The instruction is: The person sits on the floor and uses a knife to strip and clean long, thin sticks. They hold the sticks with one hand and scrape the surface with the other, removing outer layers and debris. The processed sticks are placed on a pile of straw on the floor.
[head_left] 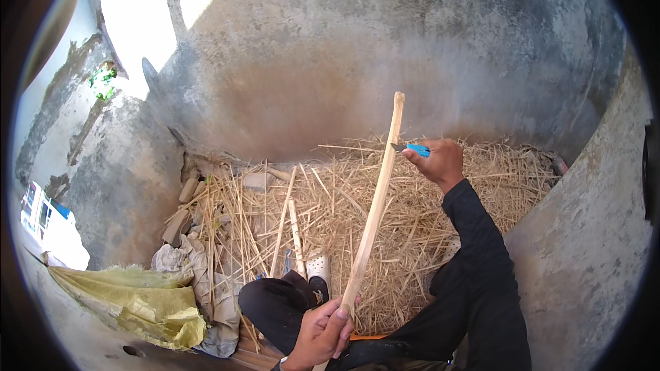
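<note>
A long, pale wooden stick (372,223), slightly bent near its top, slants up from my lap toward the far wall. My left hand (323,330) is closed around its lower part, fingers wrapped and thumb along the wood. In my right hand (441,161) is a utility knife (418,150) with a blue handle, gripped in the fist with the thumb forward. Its dark blade points left and meets the right edge of the stick in the upper part. The stick's lower end is partly hidden by my left hand.
Straw and shavings (426,227) cover the floor. Thin strips (234,227) and a pale stick piece (296,233) lie to the left, near a white clog (317,268). A yellow-green sack (151,306) lies at lower left. Concrete walls (385,48) enclose the space, with a grey block (255,181) beside one.
</note>
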Tool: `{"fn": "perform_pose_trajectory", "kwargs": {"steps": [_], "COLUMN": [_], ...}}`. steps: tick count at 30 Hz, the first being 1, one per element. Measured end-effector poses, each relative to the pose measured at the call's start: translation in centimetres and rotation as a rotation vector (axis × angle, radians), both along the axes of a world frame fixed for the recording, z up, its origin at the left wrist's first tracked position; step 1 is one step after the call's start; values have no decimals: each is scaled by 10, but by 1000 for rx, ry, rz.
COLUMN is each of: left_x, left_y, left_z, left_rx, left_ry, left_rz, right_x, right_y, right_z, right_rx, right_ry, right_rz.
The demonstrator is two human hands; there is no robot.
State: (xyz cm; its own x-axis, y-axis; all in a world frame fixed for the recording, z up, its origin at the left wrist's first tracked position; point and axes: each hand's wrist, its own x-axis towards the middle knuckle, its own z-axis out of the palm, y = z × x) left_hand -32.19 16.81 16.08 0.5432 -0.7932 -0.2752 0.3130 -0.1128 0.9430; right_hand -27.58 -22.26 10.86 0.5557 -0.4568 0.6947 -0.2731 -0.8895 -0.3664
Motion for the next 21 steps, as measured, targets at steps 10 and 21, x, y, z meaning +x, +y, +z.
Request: {"fn": "perform_pose_trajectory", "kwargs": {"steps": [10, 21], "left_x": [-12, 8], "left_y": [5, 3], "left_z": [-14, -10], "left_rx": [8, -29], "left_ry": [85, 56], "left_rz": [-62, 95], "right_x": [-6, -33], "right_y": [-61, 96], "right_z": [-24, 7], "right_rx": [107, 10], "right_ry": [50, 123], "right_rz": [-277, 418]}}
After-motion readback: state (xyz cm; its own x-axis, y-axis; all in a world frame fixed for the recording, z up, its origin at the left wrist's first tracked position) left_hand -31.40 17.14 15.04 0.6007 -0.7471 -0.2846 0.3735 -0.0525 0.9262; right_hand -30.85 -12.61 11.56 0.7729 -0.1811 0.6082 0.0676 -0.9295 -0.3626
